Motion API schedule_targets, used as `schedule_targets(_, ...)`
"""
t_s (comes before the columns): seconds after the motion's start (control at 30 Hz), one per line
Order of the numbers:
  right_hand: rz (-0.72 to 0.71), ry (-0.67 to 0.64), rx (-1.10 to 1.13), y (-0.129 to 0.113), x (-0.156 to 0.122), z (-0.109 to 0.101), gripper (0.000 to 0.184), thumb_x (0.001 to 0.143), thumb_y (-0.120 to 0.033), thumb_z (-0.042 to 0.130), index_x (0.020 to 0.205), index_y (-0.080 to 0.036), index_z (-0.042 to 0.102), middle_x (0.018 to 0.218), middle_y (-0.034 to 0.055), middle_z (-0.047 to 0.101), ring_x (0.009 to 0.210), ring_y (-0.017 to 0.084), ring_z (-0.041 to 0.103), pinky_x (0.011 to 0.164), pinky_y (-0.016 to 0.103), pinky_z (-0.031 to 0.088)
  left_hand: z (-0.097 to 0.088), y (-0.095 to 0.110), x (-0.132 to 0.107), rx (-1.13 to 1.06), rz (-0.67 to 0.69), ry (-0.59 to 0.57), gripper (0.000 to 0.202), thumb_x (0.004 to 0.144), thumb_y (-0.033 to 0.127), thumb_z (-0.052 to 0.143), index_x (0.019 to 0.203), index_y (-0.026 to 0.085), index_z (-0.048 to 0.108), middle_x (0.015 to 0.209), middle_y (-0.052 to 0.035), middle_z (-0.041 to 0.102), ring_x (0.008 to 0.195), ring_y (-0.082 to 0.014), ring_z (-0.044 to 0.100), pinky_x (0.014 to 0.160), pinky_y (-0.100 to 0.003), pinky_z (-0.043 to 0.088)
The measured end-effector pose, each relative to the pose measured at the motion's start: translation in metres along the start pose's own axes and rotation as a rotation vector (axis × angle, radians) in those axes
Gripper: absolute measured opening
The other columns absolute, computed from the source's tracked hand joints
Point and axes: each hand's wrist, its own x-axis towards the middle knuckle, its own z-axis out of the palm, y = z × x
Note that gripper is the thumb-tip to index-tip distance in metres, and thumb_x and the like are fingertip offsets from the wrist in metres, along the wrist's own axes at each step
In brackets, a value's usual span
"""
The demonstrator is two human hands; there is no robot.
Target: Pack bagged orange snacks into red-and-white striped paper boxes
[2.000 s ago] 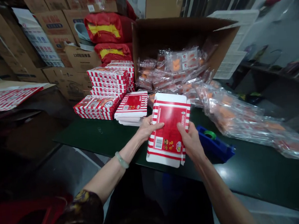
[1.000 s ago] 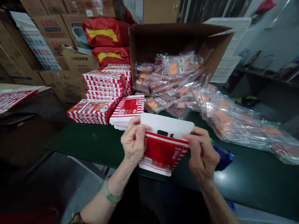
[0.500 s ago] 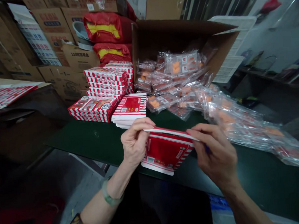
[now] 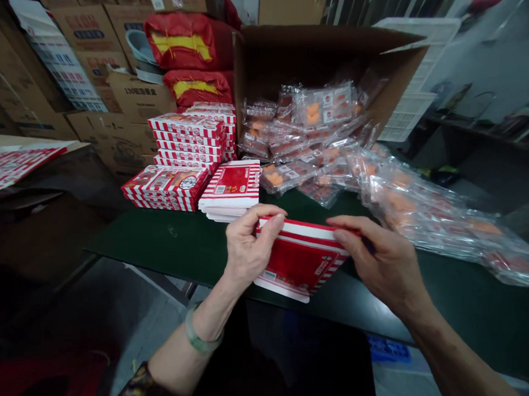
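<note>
A red and white striped carton (image 4: 301,258) stands tilted on the near edge of the dark green table (image 4: 168,240). My left hand (image 4: 248,250) pinches its left top corner, fingers closed on the folded flap. At the right top corner my right hand (image 4: 383,265) presses on the flap with closed fingers. A flat stack of the same cartons (image 4: 232,188) lies just behind, left of the held one.
Filled striped boxes (image 4: 185,146) are piled at the back left. Clear packets with orange contents (image 4: 380,185) spill from a big open cardboard box (image 4: 310,58) across the table's right side. Cardboard boxes and red sacks (image 4: 187,44) stand behind.
The carton went from flat in both hands to opened up. Its white top flap stood up, then was folded down; both hands now press it shut.
</note>
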Motion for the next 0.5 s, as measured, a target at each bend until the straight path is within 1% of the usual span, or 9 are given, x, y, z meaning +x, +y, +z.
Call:
schedule_targets(0.1, -0.05, -0.036, 0.008, -0.004, 0.002, -0.002, 0.018, 0.091, -0.024, 0.048, 0.091, -0.02, 0.065, 0.079, 0.0019, 0.069, 0.067, 0.013, 0.064, 0.06, 0.024, 0.05, -0.001, -0.003, 0.001, -0.052, -0.002, 0.013, 0.013, 0.082, 0.03, 0.062, 0.078, 0.018, 0.067, 0.071, 0.0005, 0.066, 0.064, -0.0108, 0.058, 0.062, -0.022, 0.046)
schedule_targets(0.17, -0.098, -0.066, -0.012, -0.002, 0.001, -0.005, 0.019, 0.091, -0.023, 0.047, 0.094, -0.02, 0.065, 0.078, 0.0022, 0.068, 0.066, 0.013, 0.063, 0.058, 0.024, 0.049, -0.002, -0.007, 0.002, -0.133, -0.01, -0.041, 0.011, 0.082, 0.028, 0.063, 0.078, 0.019, 0.068, 0.072, 0.0005, 0.067, 0.065, -0.0111, 0.059, 0.063, -0.023, 0.047)
schedule_targets(0.23, -0.187, -0.098, -0.038, 0.003, 0.0, -0.007, 0.021, 0.092, -0.021, 0.045, 0.1, -0.02, 0.064, 0.083, 0.0035, 0.068, 0.069, 0.013, 0.064, 0.06, 0.024, 0.05, -0.004, -0.013, 0.002, -0.207, 0.03, -0.097, 0.01, 0.082, 0.025, 0.062, 0.078, 0.019, 0.068, 0.075, -0.0008, 0.067, 0.069, -0.0122, 0.06, 0.066, -0.025, 0.047)
schedule_targets(0.3, -0.287, -0.116, -0.049, 0.01, -0.004, -0.009, 0.024, 0.091, -0.021, 0.046, 0.109, -0.019, 0.062, 0.094, 0.0063, 0.069, 0.08, 0.016, 0.066, 0.066, 0.027, 0.052, -0.004, -0.019, 0.001, -0.233, 0.132, -0.106, 0.013, 0.085, 0.023, 0.058, 0.081, 0.018, 0.069, 0.079, -0.0031, 0.068, 0.073, -0.0137, 0.062, 0.069, -0.028, 0.048)
schedule_targets(0.37, -0.339, -0.087, -0.05, 0.016, -0.008, -0.006, 0.027, 0.089, -0.024, 0.05, 0.114, -0.018, 0.06, 0.103, 0.009, 0.068, 0.09, 0.019, 0.066, 0.075, 0.031, 0.054, -0.004, -0.025, -0.001, -0.215, 0.258, -0.09, 0.017, 0.087, 0.022, 0.053, 0.087, 0.018, 0.069, 0.085, -0.006, 0.068, 0.077, -0.0155, 0.063, 0.072, -0.031, 0.049)
schedule_targets(0.43, -0.325, -0.018, -0.055, 0.019, -0.012, 0.001, 0.028, 0.087, -0.023, 0.053, 0.114, -0.018, 0.06, 0.105, 0.0101, 0.068, 0.093, 0.021, 0.065, 0.079, 0.033, 0.054, -0.003, -0.03, -0.002, -0.182, 0.357, -0.082, 0.017, 0.086, 0.023, 0.055, 0.093, 0.017, 0.069, 0.093, -0.0085, 0.067, 0.083, -0.018, 0.064, 0.075, -0.035, 0.051)
schedule_targets(0.5, -0.287, 0.063, -0.05, 0.02, -0.015, 0.011, 0.026, 0.087, -0.019, 0.052, 0.111, -0.019, 0.061, 0.103, 0.0099, 0.068, 0.093, 0.02, 0.065, 0.079, 0.033, 0.054, -0.003, -0.034, 0.0, -0.166, 0.423, -0.095, 0.02, 0.079, 0.025, 0.066, 0.097, 0.018, 0.068, 0.097, -0.0098, 0.066, 0.088, -0.0207, 0.064, 0.077, -0.038, 0.052)
